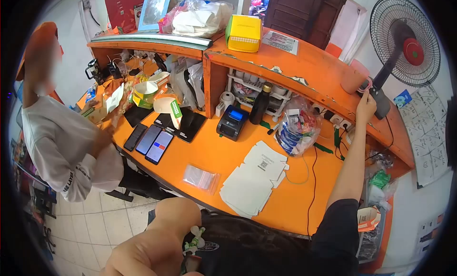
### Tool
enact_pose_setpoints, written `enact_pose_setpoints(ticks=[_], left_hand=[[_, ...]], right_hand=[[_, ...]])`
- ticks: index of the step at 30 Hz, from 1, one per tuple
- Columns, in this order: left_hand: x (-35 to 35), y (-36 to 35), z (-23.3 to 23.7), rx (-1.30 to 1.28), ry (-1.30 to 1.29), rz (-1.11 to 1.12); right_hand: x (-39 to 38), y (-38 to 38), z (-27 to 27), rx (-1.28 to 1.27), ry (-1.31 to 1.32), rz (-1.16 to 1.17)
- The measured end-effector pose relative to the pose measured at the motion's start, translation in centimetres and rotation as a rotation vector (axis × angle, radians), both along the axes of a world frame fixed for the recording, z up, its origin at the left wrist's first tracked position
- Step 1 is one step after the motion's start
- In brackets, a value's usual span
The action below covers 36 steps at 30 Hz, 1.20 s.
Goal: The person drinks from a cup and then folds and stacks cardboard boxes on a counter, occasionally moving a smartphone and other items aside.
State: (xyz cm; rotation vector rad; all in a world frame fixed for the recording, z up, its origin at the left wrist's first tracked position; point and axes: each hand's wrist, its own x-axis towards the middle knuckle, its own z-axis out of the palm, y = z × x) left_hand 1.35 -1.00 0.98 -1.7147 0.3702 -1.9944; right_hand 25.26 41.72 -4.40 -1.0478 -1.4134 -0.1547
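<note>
Pink loop (365,85) seen just above curled fingers of right hand (366,107), beside pink cup (352,79); whether gripped, cannot be told.

"ASE LAYER" on pale sleeve (65,171), QR code (263,165) on flat cardboard (252,183)

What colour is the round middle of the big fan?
The fan's round middle is mostly red, best seen in the head view.

Container (352,79) stands left of fan (412,51), perhaps touching.
</note>
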Motion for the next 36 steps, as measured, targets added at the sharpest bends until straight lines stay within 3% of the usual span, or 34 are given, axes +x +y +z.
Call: enact_pose_setpoints(ticks=[4, 10, 13, 16, 22, 28, 30, 31, 33, 36], left_hand=[[0.2, -0.4, -0.5, -0.079, -0.065, 0.04], [0.0, 0.2, 0.2, 0.065, 0.013, -0.015], [0.1, -0.4, -0.3, -0.106, -0.067, 0.084], [-0.1, 0.3, 0.3, 0.105, -0.023, 0.06], [-0.5, -1.7, -1.2, -0.254, 0.031, 0.061], [-0.3, -0.3, 0.0, -0.136, 0.013, 0.091], [-0.2, 0.7, 0.8, 0.097, -0.004, 0.059], [-0.4, 0.3, 0.5, 0.097, -0.004, 0.059], [-0.9, -1.1, -0.4, -0.243, 0.117, 0.016], [-0.6, -1.9, -0.5, -0.332, 0.061, 0.067]], right_hand=[[0.4, 0.5, -0.2, -0.012, -0.028, -0.024], [0.2, -0.1, 0.1, -0.038, -0.034, -0.026], [0.0, -0.2, 0.1, -0.012, -0.025, -0.025], [0.1, -0.1, 0.1, -0.04, -0.029, -0.029], [0.2, 0.1, 0.0, -0.025, -0.036, -0.032], [-0.1, -0.3, 0.1, 0.007, -0.031, -0.013], [-0.1, -0.4, 0.1, -0.008, -0.025, -0.008], [-0.1, -0.4, 0.1, -0.022, -0.02, -0.002], [-0.1, -0.3, 0.1, -0.008, -0.022, -0.005], [0.0, -0.2, 0.1, 0.0, -0.026, -0.008]])
